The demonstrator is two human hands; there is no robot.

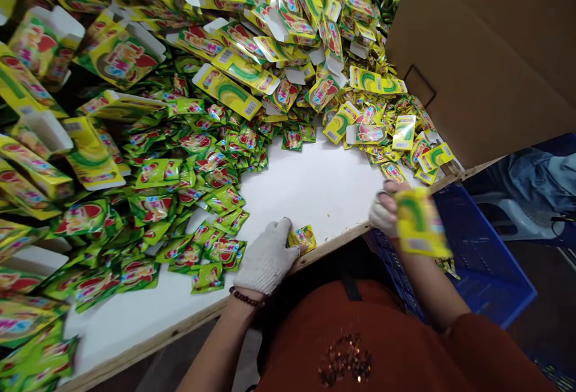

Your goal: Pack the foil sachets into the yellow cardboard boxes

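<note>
My left hand [267, 258], in a white knitted glove with bare fingertips, rests at the table's front edge. Its thumb and fingers close on a small yellow candy sachet [303, 236] on the white tabletop [310, 182]. To the right, my right hand [385, 209], gloved the same way, grips a yellow printed candy box [418, 222], blurred by motion. That box is over the table's edge, above a blue plastic crate [486, 260]. Nearest to my left hand on the other side lie green watermelon-print sachets [225, 248].
Many yellow cartons [229, 89], several with white flaps open, are heaped on green sachets [157, 206] at left and back. More yellow sachets [387, 131] pile at right, beside a large brown cardboard sheet [486, 50]. A wooden strip [333, 240] edges the table. A pale blue stool [517, 218] stands beyond.
</note>
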